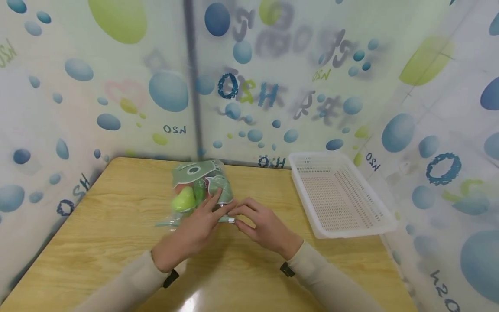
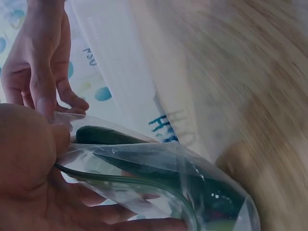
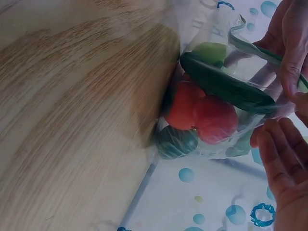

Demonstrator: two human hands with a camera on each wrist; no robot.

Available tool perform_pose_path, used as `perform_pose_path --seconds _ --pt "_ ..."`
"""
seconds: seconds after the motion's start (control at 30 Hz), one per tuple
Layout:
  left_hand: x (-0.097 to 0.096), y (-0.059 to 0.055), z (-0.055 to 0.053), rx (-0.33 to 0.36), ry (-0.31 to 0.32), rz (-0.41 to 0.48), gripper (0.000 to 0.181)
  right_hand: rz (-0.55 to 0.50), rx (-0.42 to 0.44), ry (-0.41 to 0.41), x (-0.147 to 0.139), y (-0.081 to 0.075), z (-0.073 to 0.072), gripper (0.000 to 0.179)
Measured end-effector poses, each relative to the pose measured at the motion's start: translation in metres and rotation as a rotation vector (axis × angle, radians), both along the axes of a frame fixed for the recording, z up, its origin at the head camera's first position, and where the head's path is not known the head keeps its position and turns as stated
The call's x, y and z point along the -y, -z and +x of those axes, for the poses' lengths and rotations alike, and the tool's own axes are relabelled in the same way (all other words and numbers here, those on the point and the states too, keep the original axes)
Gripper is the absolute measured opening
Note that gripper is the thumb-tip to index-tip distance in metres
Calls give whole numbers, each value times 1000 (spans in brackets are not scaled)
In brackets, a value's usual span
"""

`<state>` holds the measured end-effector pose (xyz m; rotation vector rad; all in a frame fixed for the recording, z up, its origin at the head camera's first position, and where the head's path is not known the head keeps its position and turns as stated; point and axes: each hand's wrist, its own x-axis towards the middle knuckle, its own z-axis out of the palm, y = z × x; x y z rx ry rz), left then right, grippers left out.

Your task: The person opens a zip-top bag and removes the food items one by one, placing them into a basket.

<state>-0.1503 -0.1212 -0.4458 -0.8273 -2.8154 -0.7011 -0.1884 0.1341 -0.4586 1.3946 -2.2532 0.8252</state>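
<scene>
The clear zip bag (image 1: 218,184) was found on the wooden table (image 1: 117,225), left of the white basket (image 1: 306,203), its mouth toward the person. Its edge was held between thumb and extended fingers by the left hand (image 1: 196,227); the corner at the white slider (image 1: 231,220) was pinched by the thumb and fingertips of the right hand (image 1: 269,225). Whether the seal strip (image 2: 120,178) was joined could not be told. Risks judged: gaps could be left by creased film, or the track bowed by the bulky cucumber (image 3: 226,86) pressing near it.
</scene>
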Motion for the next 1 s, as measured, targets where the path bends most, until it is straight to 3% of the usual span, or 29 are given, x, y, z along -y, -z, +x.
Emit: perform_pose_path --seconds 0.2,0.5,0.73,0.87,1.0 --pt "-13 4 -4 48 -1 -19 60 -45 -19 8 -8 4 -1 29" --pt "-29 6 -11 51 39 21 56 -107 -98 45 -22 7 -2 36" --pt "-31 4 -8 49 60 80 55 -121 -95 62 -27 3 0 37" --pt "-29 3 -6 -20 36 108 48 -146 -77 43 -25 3 -1 34" --pt "-27 1 -2 -168 21 131 48 -176 -52 11 -22 2 -2 31"
